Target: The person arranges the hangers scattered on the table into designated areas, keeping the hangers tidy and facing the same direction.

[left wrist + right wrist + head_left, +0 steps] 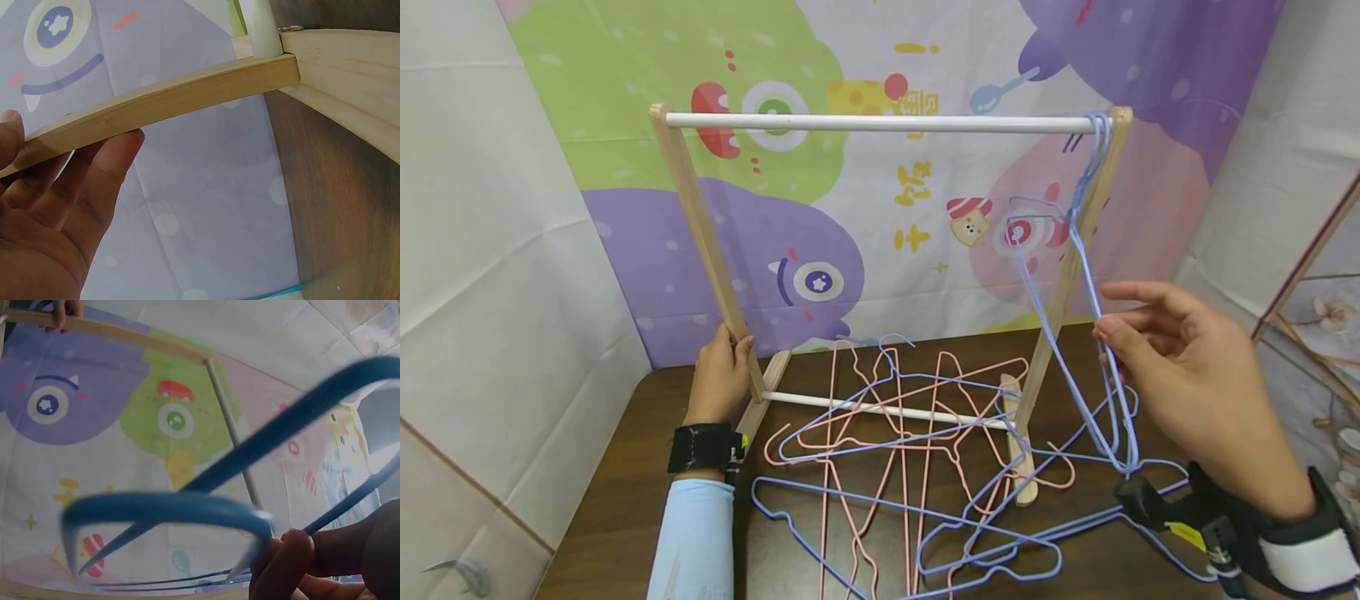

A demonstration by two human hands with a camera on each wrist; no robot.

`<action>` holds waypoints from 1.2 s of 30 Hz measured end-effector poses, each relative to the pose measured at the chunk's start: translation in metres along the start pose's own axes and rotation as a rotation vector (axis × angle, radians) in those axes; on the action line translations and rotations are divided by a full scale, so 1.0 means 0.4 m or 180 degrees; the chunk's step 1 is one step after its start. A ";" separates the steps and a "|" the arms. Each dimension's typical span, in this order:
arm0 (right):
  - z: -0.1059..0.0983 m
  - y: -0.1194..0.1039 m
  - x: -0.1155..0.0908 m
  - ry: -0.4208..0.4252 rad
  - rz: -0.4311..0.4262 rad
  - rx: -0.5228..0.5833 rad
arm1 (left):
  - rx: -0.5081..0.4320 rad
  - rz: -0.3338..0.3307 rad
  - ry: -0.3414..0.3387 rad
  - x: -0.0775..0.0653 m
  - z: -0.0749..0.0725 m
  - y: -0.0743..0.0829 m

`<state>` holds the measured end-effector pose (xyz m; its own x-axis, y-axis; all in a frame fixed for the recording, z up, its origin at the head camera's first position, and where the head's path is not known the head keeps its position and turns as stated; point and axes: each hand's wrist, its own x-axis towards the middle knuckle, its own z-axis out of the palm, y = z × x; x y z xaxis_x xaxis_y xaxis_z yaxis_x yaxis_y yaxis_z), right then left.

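A wooden clothes rack (700,225) with a white top bar (880,122) stands on the table. My left hand (718,379) holds the lower part of its left post; in the left wrist view, fingers and thumb lie on opposite sides of the post (187,100). Several blue hangers (1081,192) hang bunched by their hooks at the bar's right end. Against a side of these hangers, my right hand (1187,375) has its thumb and fingers pinched. The right wrist view shows blue hanger wire (169,503) close up, running to the fingertips.
Pink hangers (904,500) and more blue hangers (880,502) lie tangled on the dark table (617,492), some over the rack's white lower rod (820,403). A cartoon-printed cloth (880,250) hangs behind. White cloth walls (467,275) flank the table.
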<state>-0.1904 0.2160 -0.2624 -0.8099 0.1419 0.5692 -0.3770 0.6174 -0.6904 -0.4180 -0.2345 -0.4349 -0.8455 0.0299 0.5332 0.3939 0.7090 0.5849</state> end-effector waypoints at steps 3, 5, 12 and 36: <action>0.000 0.006 -0.005 0.0104 0.0041 0.0042 | -0.0007 0.0004 0.0000 0.000 0.000 0.000; -0.002 0.011 -0.009 0.0148 0.0104 0.0089 | -0.0007 0.0011 -0.0004 0.001 0.000 0.000; -0.014 0.040 -0.028 0.0184 0.0381 0.0051 | -0.0022 0.0001 -0.0019 0.009 0.003 0.003; 0.102 0.244 -0.130 -0.1011 -0.0332 -0.0005 | -0.0053 0.0007 0.0003 0.002 0.000 -0.007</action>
<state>-0.2036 0.2374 -0.3777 -0.8667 -0.1702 0.4689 -0.4648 0.6171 -0.6349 -0.4196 -0.2363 -0.4361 -0.8443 0.0306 0.5350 0.4016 0.6971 0.5939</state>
